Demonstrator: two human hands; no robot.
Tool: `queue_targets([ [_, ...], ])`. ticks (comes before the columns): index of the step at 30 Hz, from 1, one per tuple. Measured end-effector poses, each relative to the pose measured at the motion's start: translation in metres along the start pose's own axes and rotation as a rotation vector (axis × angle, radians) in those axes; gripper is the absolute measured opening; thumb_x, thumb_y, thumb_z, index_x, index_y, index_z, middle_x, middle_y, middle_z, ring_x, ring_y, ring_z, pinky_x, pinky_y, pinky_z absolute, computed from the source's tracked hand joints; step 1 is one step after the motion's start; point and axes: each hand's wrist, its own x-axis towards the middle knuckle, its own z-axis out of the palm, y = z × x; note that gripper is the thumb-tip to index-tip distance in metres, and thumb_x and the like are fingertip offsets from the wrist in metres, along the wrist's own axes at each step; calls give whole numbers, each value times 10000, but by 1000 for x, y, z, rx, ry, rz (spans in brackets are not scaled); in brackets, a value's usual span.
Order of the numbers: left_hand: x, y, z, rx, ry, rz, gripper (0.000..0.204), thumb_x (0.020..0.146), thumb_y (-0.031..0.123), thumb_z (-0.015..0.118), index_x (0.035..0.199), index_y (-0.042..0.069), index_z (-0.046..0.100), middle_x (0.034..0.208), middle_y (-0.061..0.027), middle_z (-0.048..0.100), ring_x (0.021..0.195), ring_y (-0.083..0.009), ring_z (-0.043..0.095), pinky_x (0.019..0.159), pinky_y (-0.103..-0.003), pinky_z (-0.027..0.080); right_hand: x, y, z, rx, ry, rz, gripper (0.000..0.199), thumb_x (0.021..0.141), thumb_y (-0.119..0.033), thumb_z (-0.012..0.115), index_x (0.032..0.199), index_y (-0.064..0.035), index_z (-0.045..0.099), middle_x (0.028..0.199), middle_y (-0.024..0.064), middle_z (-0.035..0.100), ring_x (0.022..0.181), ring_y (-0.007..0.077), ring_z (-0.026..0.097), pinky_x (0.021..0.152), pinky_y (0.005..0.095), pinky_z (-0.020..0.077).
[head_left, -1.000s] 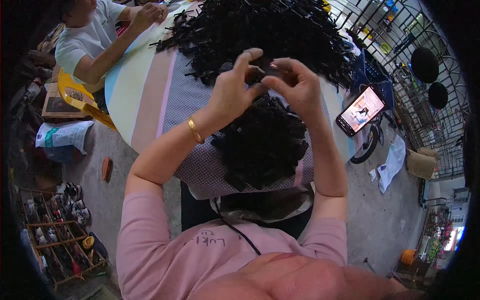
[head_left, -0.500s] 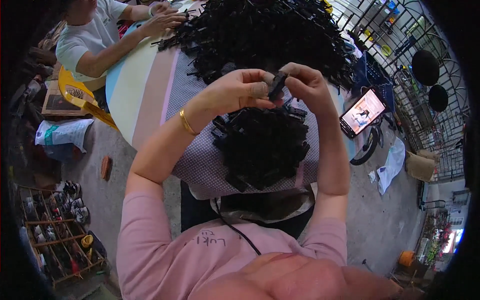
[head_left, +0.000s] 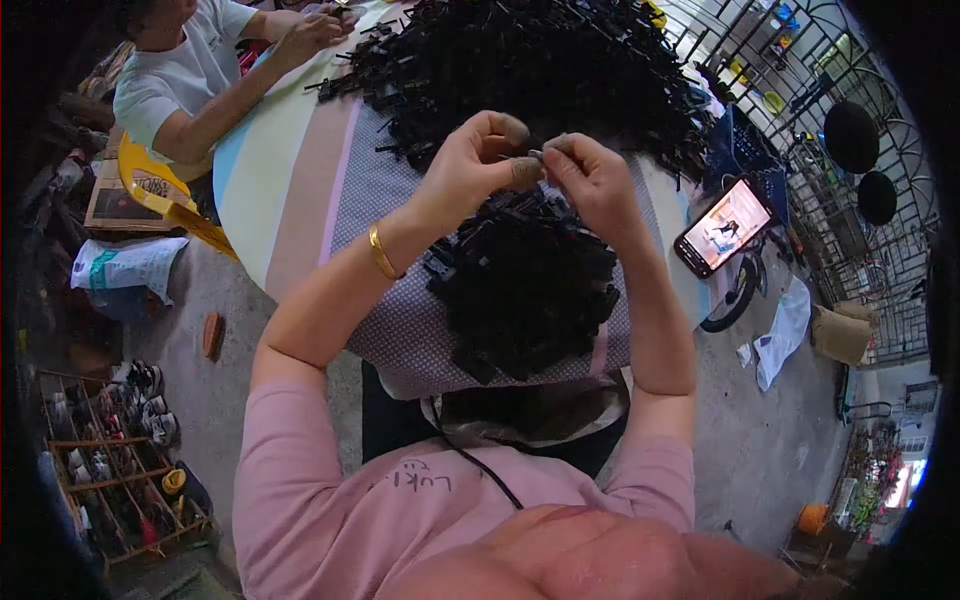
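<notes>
My left hand and my right hand meet fingertip to fingertip above the table, both pinching one small dark part that is mostly hidden by the fingers. A gold bangle sits on my left wrist. Right under the hands lies a heap of black plastic parts on the dotted cloth. A much larger heap of the same black parts covers the far side of the table.
A phone with a lit screen lies at the table's right edge. Another person in a white shirt works at the far left, beside a yellow chair. A shoe rack stands on the floor at lower left.
Both hands have stayed together above the near heap and shifted slightly. The longer black part seen between them earlier is now almost hidden by the fingertips.
</notes>
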Motion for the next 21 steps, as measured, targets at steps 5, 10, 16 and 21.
queue_targets([
  [5, -4, 5, 9, 53, 33, 55, 277, 786, 52, 620, 1039, -11, 526, 933, -90, 602, 827, -140, 593, 768, -269, 499, -1, -3, 2, -47, 9, 72, 139, 848, -107, 524, 855, 13, 593, 686, 42, 585, 594, 80, 517, 530, 223, 430],
  [10, -7, 2, 10, 201, 107, 139, 224, 773, 23, 625, 986, -11, 565, 938, -70, 605, 833, -123, 584, 767, -258, 496, -2, -14, 4, -14, -31, 174, 145, 852, -125, 523, 844, -2, 599, 635, 29, 572, 564, 79, 507, 509, 219, 413],
  [16, -8, 0, 14, 552, 156, 363, 241, 731, -5, 647, 963, -8, 582, 893, -94, 627, 793, -132, 603, 720, -238, 502, 2, 0, -5, 68, -118, 254, 158, 842, -156, 542, 854, -13, 607, 598, -6, 539, 530, 53, 471, 470, 207, 377],
  [21, -7, 12, 15, 479, -67, 190, 284, 715, 25, 681, 972, -11, 564, 944, -59, 597, 892, -107, 557, 786, -252, 466, 6, -7, -41, 5, -180, 251, 266, 798, -226, 596, 980, -33, 608, 626, -32, 513, 497, 32, 426, 437, 151, 320],
])
